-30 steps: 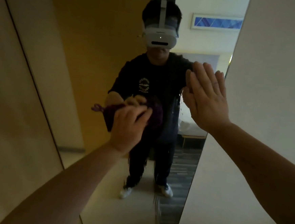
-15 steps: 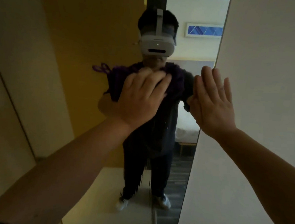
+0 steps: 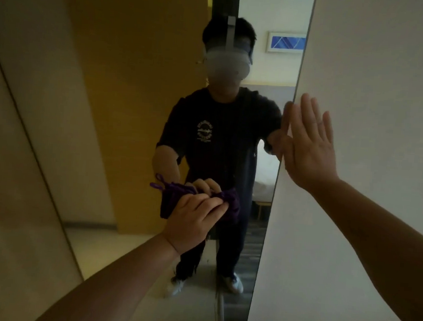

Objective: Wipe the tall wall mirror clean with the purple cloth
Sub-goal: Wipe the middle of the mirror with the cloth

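Tall wall mirror [image 3: 139, 104] stood upright before you, narrow glass panel running floor to top of view, right edge meeting pale wall. Glass gave back your dark-clothed figure and yellow-tan panelling. Purple cloth [image 3: 174, 195] was bunched against glass low on mirror, dark and crumpled, thin cord loop poking from its left end, doubled by reflection.

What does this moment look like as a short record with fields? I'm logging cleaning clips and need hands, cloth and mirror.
mirror: tall, on the wall, reflecting the person
cloth: purple, bunched, against the glass
left hand: gripping the cloth, pressed to the mirror
right hand: open, flat on the wall at the mirror's right edge
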Demonstrator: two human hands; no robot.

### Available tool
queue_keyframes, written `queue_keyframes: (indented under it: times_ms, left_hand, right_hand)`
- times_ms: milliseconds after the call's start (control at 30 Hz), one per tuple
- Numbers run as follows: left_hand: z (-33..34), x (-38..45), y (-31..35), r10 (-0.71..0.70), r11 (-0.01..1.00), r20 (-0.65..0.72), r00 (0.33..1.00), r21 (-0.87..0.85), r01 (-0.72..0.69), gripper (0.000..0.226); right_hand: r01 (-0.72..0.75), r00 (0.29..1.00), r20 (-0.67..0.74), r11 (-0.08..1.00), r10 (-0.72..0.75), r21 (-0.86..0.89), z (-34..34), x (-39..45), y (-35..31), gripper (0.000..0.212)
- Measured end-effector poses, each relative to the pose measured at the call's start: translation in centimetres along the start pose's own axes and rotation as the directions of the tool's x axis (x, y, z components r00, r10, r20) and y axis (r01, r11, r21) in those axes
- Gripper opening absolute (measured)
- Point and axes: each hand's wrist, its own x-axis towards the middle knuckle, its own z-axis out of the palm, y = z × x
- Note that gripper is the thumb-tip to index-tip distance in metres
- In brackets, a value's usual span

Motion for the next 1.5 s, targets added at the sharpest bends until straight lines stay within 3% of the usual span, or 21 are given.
queue_keyframes:
  times_ms: [100, 200, 267, 367, 467, 633, 800, 900, 1033, 1100, 1167, 1267, 1367, 1500]
  left_hand:
    - [-1.5, 3.8, -0.2, -0.067, 0.997, -0.079, 0.995, -0.046, 0.063, 0.048]
    - [-3.8, 12.8, -2.4, -0.108, 0.992, -0.289, 0.951, -0.096, 0.084, 0.038]
    - [-5.3, 19.8, -4.2, -0.077, 0.997, -0.387, 0.919, -0.04, 0.066, 0.031]
    - [-6.1, 26.4, -5.8, -0.049, 0.983, -0.417, 0.908, 0.141, 0.118, 0.032]
    - [-5.1, 25.3, -4.7, -0.007, 0.973, -0.41, 0.912, 0.207, 0.101, 0.029]
    - [-0.7, 16.0, 0.3, 0.099, 0.982, -0.284, 0.954, 0.182, -0.048, 0.031]
    - [5.3, 2.0, 6.2, 0.275, 0.957, 0.003, 0.961, 0.09, -0.274, 0.035]
    - [6.6, -3.6, 8.2, 0.285, 0.955, 0.162, 0.945, 0.03, -0.294, 0.041]
    - [5.9, -3.8, 8.3, 0.26, 0.965, 0.202, 0.944, -0.024, -0.261, 0.035]
    - [4.9, -1.8, 7.7, 0.212, 0.977, 0.144, 0.967, -0.062, -0.205, 0.031]
    - [2.9, 3.3, 6.4, 0.056, 0.992, 0.008, 0.998, -0.117, -0.055, 0.027]
    - [-1.7, 14.6, 2.4, -0.148, 0.982, -0.221, 0.964, -0.147, 0.117, 0.02]
    - [-5.5, 25.1, -2.2, -0.119, 0.99, -0.403, 0.908, 0.022, 0.139, 0.03]
    - [-6.1, 29.6, -3.9, -0.079, 0.979, -0.379, 0.922, 0.146, 0.144, 0.031]
  right_hand:
    - [-0.108, 0.991, 0.074, 0.991, 0.115, -0.082, -0.3, -0.6, 2.7, 0.061]
    - [-0.07, 0.986, 0.134, 0.977, 0.099, -0.2, 0.7, -0.9, 4.2, 0.065]
    - [-0.054, 0.989, 0.121, 0.975, 0.082, -0.218, 1.2, -0.9, 4.4, 0.066]
    - [-0.023, 0.997, 0.066, 0.974, 0.039, -0.226, 1.9, -1.0, 5.1, 0.065]
    - [-0.004, 0.999, -0.034, 0.975, -0.004, -0.222, 2.7, -1.0, 5.6, 0.063]
    - [0.031, 0.974, -0.211, 0.976, -0.078, -0.216, 4.1, -1.1, 6.0, 0.06]
    - [0.033, 0.976, -0.207, 0.982, -0.073, -0.187, 3.9, -1.2, 6.1, 0.06]
    - [0.033, 0.982, -0.176, 0.982, -0.066, -0.185, 3.7, -1.3, 6.1, 0.06]
    - [0.025, 0.993, -0.109, 0.979, -0.048, -0.202, 3.5, -1.2, 5.9, 0.061]
    - [0.012, 0.997, -0.077, 0.979, -0.029, -0.206, 3.3, -1.2, 5.8, 0.062]
    - [0.002, 0.998, -0.063, 0.977, -0.016, -0.212, 3.2, -1.2, 5.7, 0.062]
    - [0.0, 0.999, -0.054, 0.978, -0.011, -0.21, 3.3, -1.1, 5.7, 0.062]
    - [-0.02, 0.998, -0.064, 0.977, 0.006, -0.212, 3.5, -1.1, 5.7, 0.061]
    - [0.004, 0.99, -0.139, 0.977, -0.034, -0.215, 3.8, -1.1, 5.7, 0.062]
